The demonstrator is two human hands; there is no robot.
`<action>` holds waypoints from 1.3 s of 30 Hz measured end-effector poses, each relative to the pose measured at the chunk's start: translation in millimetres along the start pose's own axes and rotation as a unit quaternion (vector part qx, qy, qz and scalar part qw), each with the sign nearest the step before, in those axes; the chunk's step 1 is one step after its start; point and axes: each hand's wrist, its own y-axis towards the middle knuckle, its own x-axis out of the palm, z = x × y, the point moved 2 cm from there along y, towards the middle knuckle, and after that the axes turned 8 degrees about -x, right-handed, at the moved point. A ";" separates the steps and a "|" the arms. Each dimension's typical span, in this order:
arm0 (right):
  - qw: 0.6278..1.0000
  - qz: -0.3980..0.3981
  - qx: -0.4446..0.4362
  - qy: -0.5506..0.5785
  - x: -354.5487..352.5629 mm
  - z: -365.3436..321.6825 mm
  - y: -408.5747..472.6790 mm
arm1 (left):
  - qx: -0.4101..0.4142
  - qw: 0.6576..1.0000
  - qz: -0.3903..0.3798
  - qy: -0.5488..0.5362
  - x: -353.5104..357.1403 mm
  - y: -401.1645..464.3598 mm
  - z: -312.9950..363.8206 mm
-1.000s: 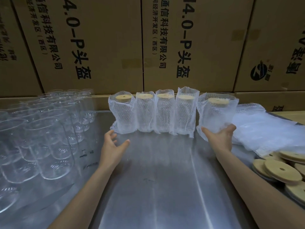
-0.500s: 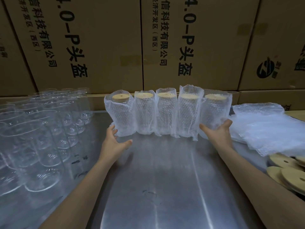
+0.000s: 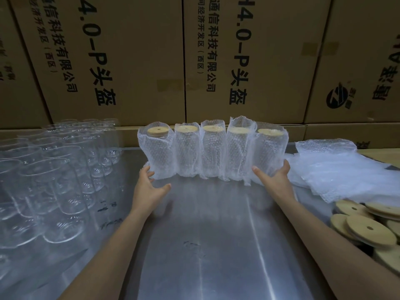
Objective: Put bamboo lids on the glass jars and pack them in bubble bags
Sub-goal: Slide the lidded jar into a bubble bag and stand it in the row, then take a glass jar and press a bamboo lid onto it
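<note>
Rightmost bagged jar (image 3: 269,152) now sits pushed against the row of bagged jars (image 3: 199,151), gap closed; right hand (image 3: 273,180) fingers spread, cupping its base; left hand (image 3: 149,185) fingers spread at the leftmost bag's foot; bare jars (image 3: 54,169) left of left fingers; bamboo lids (image 3: 368,226) and bubble bags (image 3: 342,169) right of right fingers.

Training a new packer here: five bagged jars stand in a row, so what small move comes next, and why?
Probably let go and reach the left hand to a bare glass jar: the right hand has the fifth bagged jar standing against the row.
</note>
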 end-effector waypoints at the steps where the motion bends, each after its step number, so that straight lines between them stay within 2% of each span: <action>1: 1.000 0.012 0.001 0.013 -1.2 -0.3 -3.5 | 0.004 1.000 0.014 0.011 -1.1 -3.3 0.2; 8: 0.999 0.045 -0.031 0.002 -7.8 -3.6 -39.2 | 0.006 0.999 0.030 0.040 -5.8 -37.5 4.7; 12: 0.999 0.014 -0.033 -0.019 -10.2 -4.5 -63.3 | 0.009 0.999 0.034 0.027 -9.7 -66.9 8.8; 17: 1.000 -0.011 -0.026 0.011 -14.9 -13.4 -98.8 | 0.018 0.998 0.043 0.031 -18.6 -108.5 14.2; 22: 0.994 -0.092 -0.053 -0.027 -24.0 -27.4 -143.3 | 0.041 0.999 0.001 0.032 -26.0 -154.9 20.4; 27: 0.943 -0.204 -0.197 -0.174 -30.0 -47.3 -186.1 | 0.135 0.986 -0.013 0.099 -42.2 -194.5 32.2; 29: 0.933 -0.214 -0.217 -0.193 -33.5 -53.6 -195.3 | 0.200 0.965 0.030 0.168 -61.3 -198.9 45.0; 31: 0.931 -0.214 -0.219 -0.200 -36.4 -56.7 -200.3 | 0.233 0.925 0.134 0.269 -87.0 -192.2 58.8; 34: 0.928 -0.215 -0.224 -0.207 -37.7 -58.4 -203.7 | 0.132 0.888 0.281 0.340 -133.5 -176.1 69.3; 36: 0.928 -0.210 -0.225 -0.208 -37.9 -58.9 -204.3 | 0.073 0.883 0.312 0.344 -159.0 -168.0 65.6; 39: 0.930 -0.206 -0.220 -0.212 -37.5 -58.2 -204.0 | 0.028 0.871 0.314 0.378 -188.2 -158.5 53.7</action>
